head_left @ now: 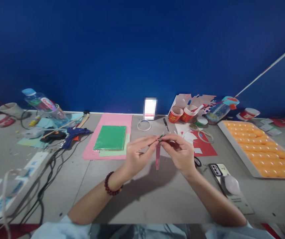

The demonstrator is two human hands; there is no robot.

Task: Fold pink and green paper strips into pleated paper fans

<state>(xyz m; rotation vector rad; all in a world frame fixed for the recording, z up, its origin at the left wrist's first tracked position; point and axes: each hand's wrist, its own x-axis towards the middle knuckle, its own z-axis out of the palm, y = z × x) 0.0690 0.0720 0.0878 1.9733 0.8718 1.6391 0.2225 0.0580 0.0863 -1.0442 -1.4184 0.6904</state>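
Above the middle of the table, my left hand (pixel 139 156) and my right hand (pixel 181 154) meet at the fingertips. Both pinch a small dark green piece (pixel 160 136), mostly covered by the fingers; its kind I cannot make out. A narrow pink strip (pixel 157 161) hangs straight down just below the fingertips, with a bit of green at its lower end. Whether the strip is joined to the green piece is hidden by the fingers. Left of my left hand lies a green packet (pixel 110 137) on pink sheets (pixel 90 153).
Left are a blue glue gun (pixel 72 135), a power strip (pixel 20 186) with cables and a plastic bottle (pixel 43 103). Behind stand a lit phone screen (pixel 149 109) and red paper cups (pixel 175 115). Right are red paper (pixel 207 149), a phone (pixel 222 177) and a tray of orange balls (pixel 262 149).
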